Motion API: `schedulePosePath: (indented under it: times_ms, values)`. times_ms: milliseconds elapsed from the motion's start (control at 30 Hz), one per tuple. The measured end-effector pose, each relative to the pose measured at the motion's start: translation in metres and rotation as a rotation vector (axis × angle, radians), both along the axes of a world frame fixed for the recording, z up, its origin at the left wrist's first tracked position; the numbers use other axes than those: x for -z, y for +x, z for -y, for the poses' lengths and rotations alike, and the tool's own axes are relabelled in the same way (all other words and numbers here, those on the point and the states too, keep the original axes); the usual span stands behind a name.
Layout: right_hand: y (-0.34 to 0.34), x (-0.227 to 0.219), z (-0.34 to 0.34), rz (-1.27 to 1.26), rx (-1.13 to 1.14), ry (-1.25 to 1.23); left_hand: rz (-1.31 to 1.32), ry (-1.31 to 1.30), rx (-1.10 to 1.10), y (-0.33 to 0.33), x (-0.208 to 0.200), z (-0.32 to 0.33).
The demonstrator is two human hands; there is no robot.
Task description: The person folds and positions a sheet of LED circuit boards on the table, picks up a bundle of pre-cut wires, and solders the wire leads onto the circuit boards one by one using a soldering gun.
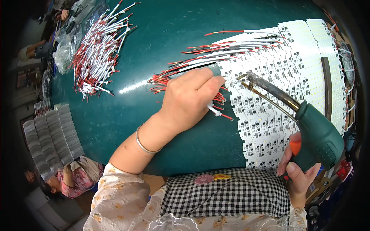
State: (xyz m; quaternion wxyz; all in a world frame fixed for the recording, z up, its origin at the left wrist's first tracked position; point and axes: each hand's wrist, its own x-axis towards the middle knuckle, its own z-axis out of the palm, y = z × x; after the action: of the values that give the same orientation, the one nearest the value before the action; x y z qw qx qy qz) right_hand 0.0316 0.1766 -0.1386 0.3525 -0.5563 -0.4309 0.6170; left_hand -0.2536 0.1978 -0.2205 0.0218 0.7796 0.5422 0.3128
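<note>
My left hand [190, 94] is closed around a bundle of short red-and-white wires [220, 101] whose ends stick out on both sides of the fist. At the right, my right hand [298, 173] grips the green handle of a soldering gun [318, 133] with an orange trigger. The gun's tip hangs over white LED circuit boards [266, 96], which lie in overlapping rows. Several wires [231, 50] stretch leftward from the far rows of boards. Whether the tip touches a board, I cannot tell.
A large heap of red-and-white wires [102, 54] lies at the far left of the green table [165, 23], near clear plastic bags [67, 50]. A dark strip [327, 88] rests across the boards. At the left, another person [77, 179] is beside stacked grey boards [54, 134].
</note>
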Motion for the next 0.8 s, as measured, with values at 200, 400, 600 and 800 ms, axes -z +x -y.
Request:
schedulePosePath:
  times_ms: [200, 400, 600, 800]
  values:
    - [0.009, 0.004, 0.003, 0.028, -0.144, -0.081, 0.092, -0.022, 0.109, -0.003, 0.001, -0.005]
    - [0.003, 0.009, 0.008, 0.017, -0.097, -0.083, 0.091, -0.019, 0.128, -0.007, 0.002, -0.002]
    - [-0.001, 0.015, 0.012, -0.011, -0.127, -0.063, 0.084, 0.000, 0.126, -0.008, 0.004, 0.001]
    - [0.003, 0.018, 0.011, 0.036, -0.238, -0.072, 0.026, 0.036, 0.116, -0.004, 0.009, 0.006]
